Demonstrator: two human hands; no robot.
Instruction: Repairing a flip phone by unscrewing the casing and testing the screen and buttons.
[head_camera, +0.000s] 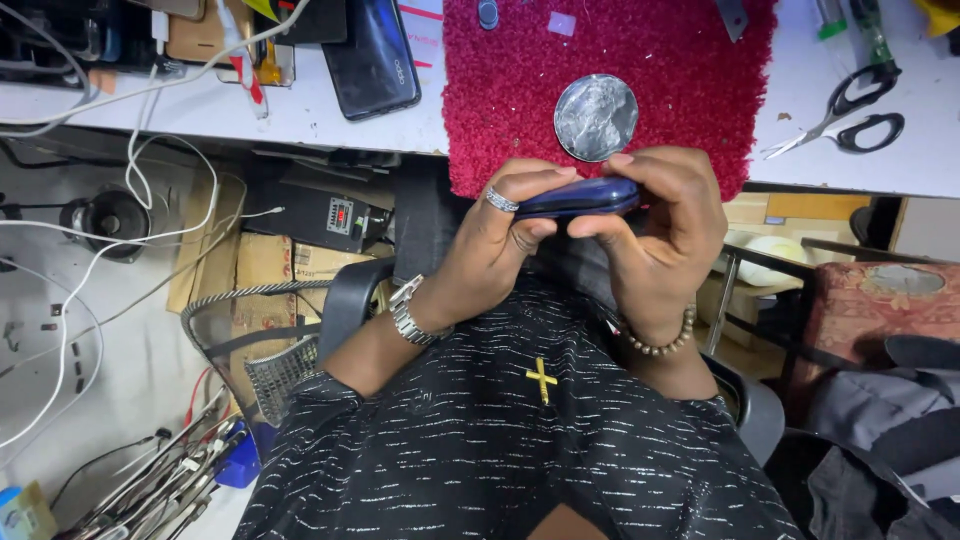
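Both of my hands hold a dark blue phone (580, 197) edge-on in front of my chest, just below the table edge. My left hand (495, 250), with a ring and a metal watch, grips its left end, fingers over the top and thumb beneath. My right hand (665, 225), wearing a bead bracelet, wraps its right end with the fingertips on the top edge. The phone's faces are hidden from view.
A red fuzzy mat (690, 70) lies on the white table (850, 170) with a round silvery disc (596, 117) on it. Scissors (845, 120) lie to the right, a black phone (375, 60) to the left. White cables (130, 190) hang at left; tools (160, 480) fill the bottom left.
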